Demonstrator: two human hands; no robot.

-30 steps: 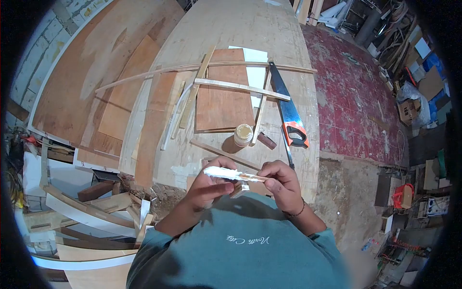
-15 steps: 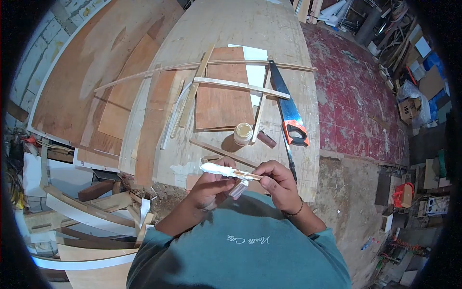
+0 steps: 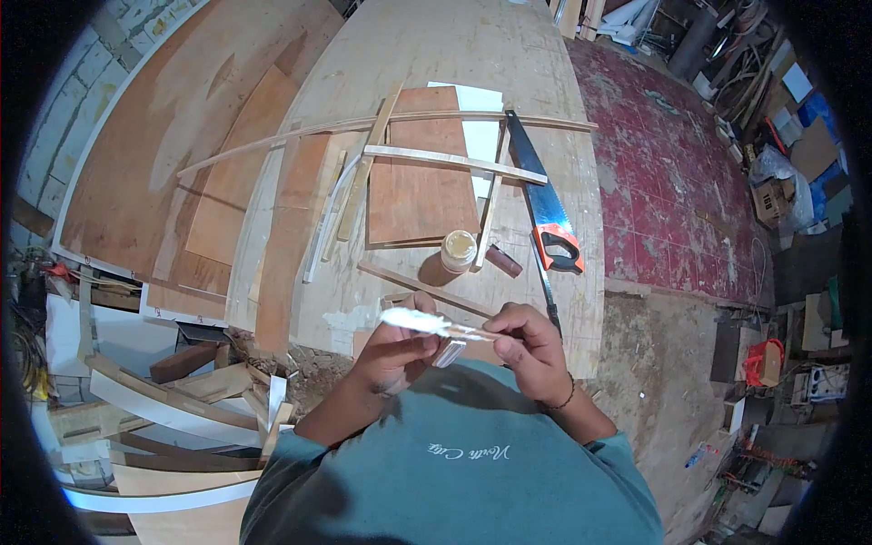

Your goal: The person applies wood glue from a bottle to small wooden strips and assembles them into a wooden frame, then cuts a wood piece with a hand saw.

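In front of the teal shirt, my right hand [image 3: 534, 350] is closed in a pinch on the end of a thin wooden stick [image 3: 472, 333]. Thick white paste [image 3: 413, 320] that looks like glue coats the stick's far end. Curled fingers of my left hand [image 3: 395, 354] grip a small wood strip [image 3: 450, 351], its top edge against or just below the coated stick. Beyond the hands, an open jar [image 3: 458, 252] with pale contents stands on the workbench [image 3: 436, 45]. A dark reddish-brown block [image 3: 504, 262] lies beside it.
A handsaw [image 3: 545, 204] with an orange and black handle lies at the bench's right. Several wood strips [image 3: 454, 163] cross a brown plywood panel [image 3: 422, 204] and a white sheet [image 3: 481, 136]. Curved wooden pieces [image 3: 173, 400] are stacked at lower left.
The coated stick has shifted slightly right and tilted against the small wood strip. Both hands keep their holds, and the bench items stay in place.
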